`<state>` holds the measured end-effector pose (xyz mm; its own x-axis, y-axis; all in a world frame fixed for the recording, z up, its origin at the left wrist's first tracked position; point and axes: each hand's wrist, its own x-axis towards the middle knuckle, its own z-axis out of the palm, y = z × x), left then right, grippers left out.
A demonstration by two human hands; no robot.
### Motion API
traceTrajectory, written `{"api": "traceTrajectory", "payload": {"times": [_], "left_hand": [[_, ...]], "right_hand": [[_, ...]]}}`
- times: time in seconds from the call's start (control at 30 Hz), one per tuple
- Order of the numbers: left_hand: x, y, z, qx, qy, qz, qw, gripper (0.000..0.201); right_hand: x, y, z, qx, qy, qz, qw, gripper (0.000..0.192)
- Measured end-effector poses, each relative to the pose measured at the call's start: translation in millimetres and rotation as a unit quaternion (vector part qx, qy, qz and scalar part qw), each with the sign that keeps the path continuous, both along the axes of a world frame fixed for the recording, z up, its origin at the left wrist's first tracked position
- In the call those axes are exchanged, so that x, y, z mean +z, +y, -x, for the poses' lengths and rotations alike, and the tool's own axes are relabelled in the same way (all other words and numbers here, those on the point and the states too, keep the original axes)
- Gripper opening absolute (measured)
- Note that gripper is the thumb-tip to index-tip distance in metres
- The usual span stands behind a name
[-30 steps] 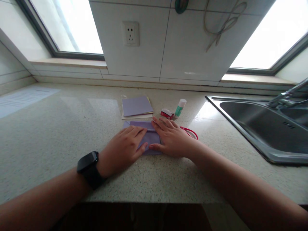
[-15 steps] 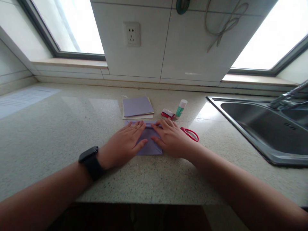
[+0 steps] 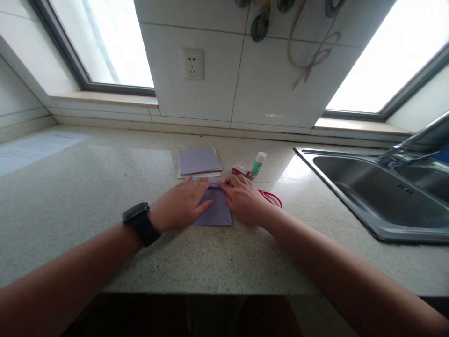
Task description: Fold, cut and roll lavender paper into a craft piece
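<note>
Head view:
Left hand (image 3: 180, 205): lies flat, palm down, fingers stretched toward 1 o'clock, pressing on the left half of the paper (image 3: 214, 209); its grip is released, nothing is grasped.
Right hand (image 3: 244, 201): flat too, fingers pointing toward 11 o'clock, pressing on the paper's right edge; grip released, nothing pinched that I can see.
Fingertips: those of both hands come close together at the paper's far edge, at 12 o'clock of the sheet.
Paper: a purple sheet, lying flat on the counter (image 3: 87, 187) between the two hands, near the front edge; its near corner shows at 6 o'clock, uncovered.
Watch (image 3: 139, 221): black, on the left wrist, at 8 o'clock of the paper.
Pad (image 3: 198, 160): a stack of purple sheets with a pale one beneath, at 12 o'clock of the hands, just beyond the fingertips.
Scissors (image 3: 271, 198): red handles, showing at 3 o'clock of the right hand, partly hidden by it.
Glue stick (image 3: 257, 164): white cap, green body, tilted, at 1 o'clock of the right hand.
Red box (image 3: 240, 170): small, just left of the glue stick, near the right fingertips.
Sink (image 3: 365, 187): steel, at 3 o'clock, well apart from the hands.
Socket (image 3: 193, 64): on the tiled wall, at 12 o'clock.
</note>
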<state>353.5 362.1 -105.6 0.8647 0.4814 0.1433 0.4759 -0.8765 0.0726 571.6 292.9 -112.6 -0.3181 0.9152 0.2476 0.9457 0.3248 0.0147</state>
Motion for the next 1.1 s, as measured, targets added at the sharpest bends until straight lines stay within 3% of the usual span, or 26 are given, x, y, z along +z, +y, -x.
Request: {"api": "traceTrajectory", "payload": {"times": [0.3, 0.57, 0.8, 0.97, 1.1], "left_hand": [[-7.6, 24.6, -16.5, -0.007, 0.038, -0.058, 0.998, 0.053], [-6.4, 29.3, -26.5, -0.002, 0.049, -0.117, 0.992, 0.047], [4.0, 22.4, -29.0, 0.011, -0.022, -0.146, 0.989, 0.032], [10.9, 10.1, -27.9, 0.007, -0.059, -0.134, 0.989, 0.026], [7.6, 10.2, -27.5, -0.002, -0.090, -0.084, 0.992, 0.025]], "right_hand": [[-4.9, 6.6, -7.7, -0.023, -0.070, -0.016, 0.997, 0.051], [0.8, 23.5, -11.4, 0.003, -0.102, -0.029, 0.994, 0.029], [8.1, 24.1, -15.4, 0.010, -0.092, -0.058, 0.994, 0.021], [20.7, 15.4, -16.8, 0.059, 0.055, -0.048, 0.996, 0.021], [24.8, 11.9, -22.9, 0.096, 0.266, -0.033, 0.959, 0.016]]}}
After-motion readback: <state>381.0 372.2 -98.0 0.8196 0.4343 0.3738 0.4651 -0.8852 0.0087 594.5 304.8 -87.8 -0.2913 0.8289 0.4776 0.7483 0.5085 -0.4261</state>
